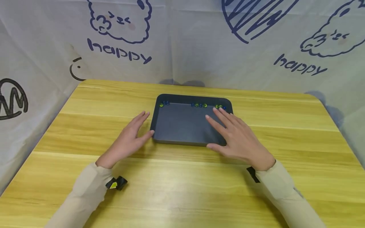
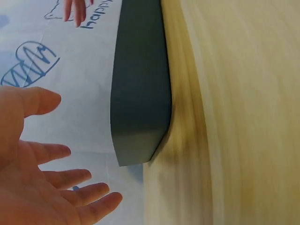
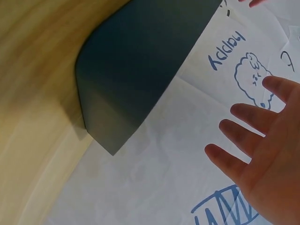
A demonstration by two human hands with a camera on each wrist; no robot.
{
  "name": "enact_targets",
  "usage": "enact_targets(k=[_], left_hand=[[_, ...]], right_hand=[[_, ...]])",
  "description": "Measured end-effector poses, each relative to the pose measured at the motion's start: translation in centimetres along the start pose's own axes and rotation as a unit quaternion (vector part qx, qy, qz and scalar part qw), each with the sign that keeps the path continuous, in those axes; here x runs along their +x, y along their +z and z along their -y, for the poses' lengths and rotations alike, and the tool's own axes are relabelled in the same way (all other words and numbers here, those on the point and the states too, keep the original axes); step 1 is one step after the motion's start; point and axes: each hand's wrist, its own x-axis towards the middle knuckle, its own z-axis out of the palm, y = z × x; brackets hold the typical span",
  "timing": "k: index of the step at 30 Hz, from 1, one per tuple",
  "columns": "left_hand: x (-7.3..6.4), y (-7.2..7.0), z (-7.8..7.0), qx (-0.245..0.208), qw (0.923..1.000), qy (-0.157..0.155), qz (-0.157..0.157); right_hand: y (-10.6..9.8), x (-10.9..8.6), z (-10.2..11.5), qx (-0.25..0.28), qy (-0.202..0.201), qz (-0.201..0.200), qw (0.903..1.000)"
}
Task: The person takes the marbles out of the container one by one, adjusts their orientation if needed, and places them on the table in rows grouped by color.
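Note:
A dark grey rectangular tray lies on the table, with several small blue and yellow-green marbles along its far side in three groups. Just left of the tray is my left hand, its fingers spread and holding nothing; the thumb tip appears near the tray's left edge. My right hand hovers over the tray's right end, fingers spread, partly hiding that corner and some marbles. Both wrist views show the tray's outer wall apart from the fingers, and the right palm holds nothing.
The wooden table extends on all sides of the tray. Behind it hangs a white cloth with blue drawings and lettering, continuing down the left side. A small black and yellow piece is at the left cuff.

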Motion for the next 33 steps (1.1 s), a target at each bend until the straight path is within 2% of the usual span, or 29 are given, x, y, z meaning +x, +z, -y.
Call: enact_targets(k=[3,7,11,16,20,24,30,33], left_hand=[[0.3,-0.1,0.4,-0.041,0.9990,-0.018,0.005],[0.8,-0.1,0.8,-0.094,0.9938,-0.059,0.005],[1.3,0.2,0.8,-0.157,0.9829,-0.096,-0.002],[1.7,0.6,0.9,-0.227,0.9660,-0.124,0.001],[2.0,1.0,1.1,-0.244,0.9605,-0.133,0.005],[2.1,1.4,1.4,-0.250,0.9588,-0.135,0.008],[2.1,1.9,1.5,-0.276,0.9506,-0.142,0.005],[2.1,1.9,1.6,-0.278,0.9498,-0.142,0.000]], right_hand=[[-0.1,0.4,-0.1,0.008,0.006,0.013,0.9999],[-0.3,1.2,-0.2,0.007,0.003,0.017,0.9998],[-0.5,2.2,-0.3,0.007,0.000,0.025,0.9997],[-0.8,3.5,-0.3,-0.001,-0.004,0.035,0.9994],[-1.0,4.3,-0.3,-0.002,-0.004,0.047,0.9989],[-1.0,5.0,-0.3,0.002,-0.001,0.057,0.9984],[-0.9,6.2,-0.5,0.012,0.012,0.080,0.9967],[-0.9,6.7,-0.6,0.017,0.018,0.090,0.9957]])
